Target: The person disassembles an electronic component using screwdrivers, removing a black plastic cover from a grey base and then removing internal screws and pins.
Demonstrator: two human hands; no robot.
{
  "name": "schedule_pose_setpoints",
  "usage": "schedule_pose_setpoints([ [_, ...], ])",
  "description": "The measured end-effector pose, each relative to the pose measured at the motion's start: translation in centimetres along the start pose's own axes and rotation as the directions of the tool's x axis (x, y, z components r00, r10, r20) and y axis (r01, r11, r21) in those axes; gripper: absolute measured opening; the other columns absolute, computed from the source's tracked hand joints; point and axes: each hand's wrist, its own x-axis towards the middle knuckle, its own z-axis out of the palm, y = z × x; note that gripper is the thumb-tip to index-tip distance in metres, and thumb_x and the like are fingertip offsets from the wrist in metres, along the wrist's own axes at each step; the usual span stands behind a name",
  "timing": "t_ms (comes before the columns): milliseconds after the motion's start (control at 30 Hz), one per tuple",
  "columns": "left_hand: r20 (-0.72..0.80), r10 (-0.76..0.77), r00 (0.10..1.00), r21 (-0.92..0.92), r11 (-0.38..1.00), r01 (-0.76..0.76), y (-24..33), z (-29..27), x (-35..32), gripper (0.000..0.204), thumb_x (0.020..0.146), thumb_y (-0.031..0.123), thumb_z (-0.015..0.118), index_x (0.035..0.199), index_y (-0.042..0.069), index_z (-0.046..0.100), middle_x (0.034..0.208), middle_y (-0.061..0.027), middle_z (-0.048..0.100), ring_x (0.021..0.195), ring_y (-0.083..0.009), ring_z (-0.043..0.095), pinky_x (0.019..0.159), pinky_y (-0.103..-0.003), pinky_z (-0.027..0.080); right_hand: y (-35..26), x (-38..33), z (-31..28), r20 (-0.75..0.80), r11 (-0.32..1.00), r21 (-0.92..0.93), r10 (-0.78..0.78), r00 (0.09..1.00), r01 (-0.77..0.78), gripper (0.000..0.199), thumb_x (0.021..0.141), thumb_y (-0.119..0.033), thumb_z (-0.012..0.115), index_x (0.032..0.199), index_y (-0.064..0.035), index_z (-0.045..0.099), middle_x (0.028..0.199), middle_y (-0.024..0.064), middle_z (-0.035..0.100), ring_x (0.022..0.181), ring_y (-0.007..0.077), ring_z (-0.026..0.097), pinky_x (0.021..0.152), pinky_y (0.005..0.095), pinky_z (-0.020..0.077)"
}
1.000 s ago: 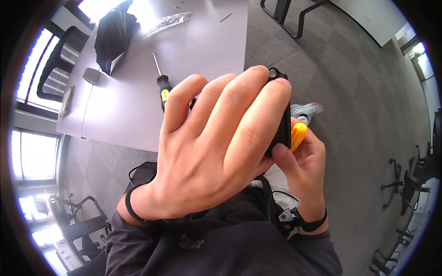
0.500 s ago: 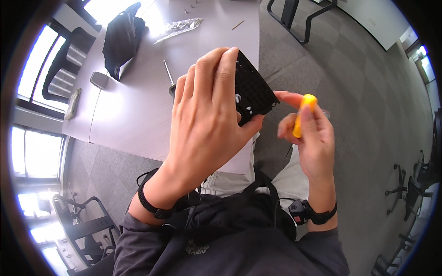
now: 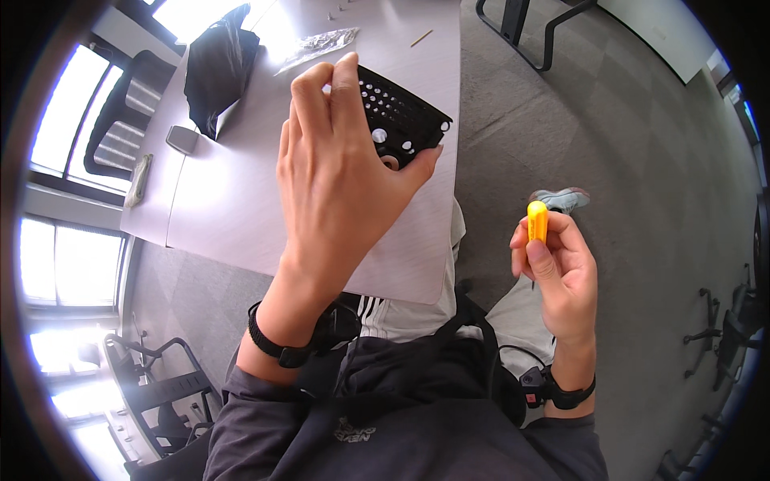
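Note:
My left hand (image 3: 341,176) grips a thin black plate (image 3: 409,112) pierced with rows of small holes and a few larger ones. The plate is tilted above the table, its left part hidden behind my fingers. Off to the right, past the table's edge, my right hand (image 3: 568,276) pinches a small screwdriver (image 3: 537,224) by its yellow handle. Its thin dark shaft points down beneath my fingers. The screwdriver and the plate are well apart.
On the pale table (image 3: 233,196) lie a black bag (image 3: 220,76), a clear plastic bag (image 3: 321,46), a small grey box (image 3: 182,139) and a thin stick (image 3: 422,38). Several small metal pieces (image 3: 340,8) stand at the far edge. A chair (image 3: 120,120) is at the left.
My left hand has carried the plate up and left and turned it. My right hand has drawn down and right, away from the plate's edge, with the screwdriver, its forefinger now bent in.

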Motion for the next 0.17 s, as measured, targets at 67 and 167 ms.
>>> schedule_pose_setpoints([
  [67,0.061,-0.050,0.997,0.027,0.998,0.048,-0.3,-0.3,0.4,0.092,0.062,0.034,0.084,0.134,-0.001,0.039,0.120,-0.0132,0.042,0.096,-0.0303,0.059,0.079,-0.039,0.053,-0.4,-0.2,-0.3,0.063,1.000,-0.016,0.021,0.998,-0.020,0.027,0.095,-0.015,0.057,0.116,0.0013,0.052,0.093,0.0052,0.061,0.072,0.0066,0.052,0.066,0.0196,0.0421],
  [167,0.157,-0.062,0.986,0.066,0.996,0.052,-1.8,-0.1,1.4,0.095,0.064,0.042,0.080,0.138,0.000,0.037,0.142,-0.0143,0.033,0.112,-0.0347,0.055,0.088,-0.039,0.051,-0.2,-0.6,0.1,0.004,0.987,-0.150,-0.054,0.999,0.054,0.029,0.095,-0.021,0.057,0.113,0.0008,0.054,0.089,0.0063,0.058,0.061,0.0064,0.045,0.056,0.0183,0.0362],
])
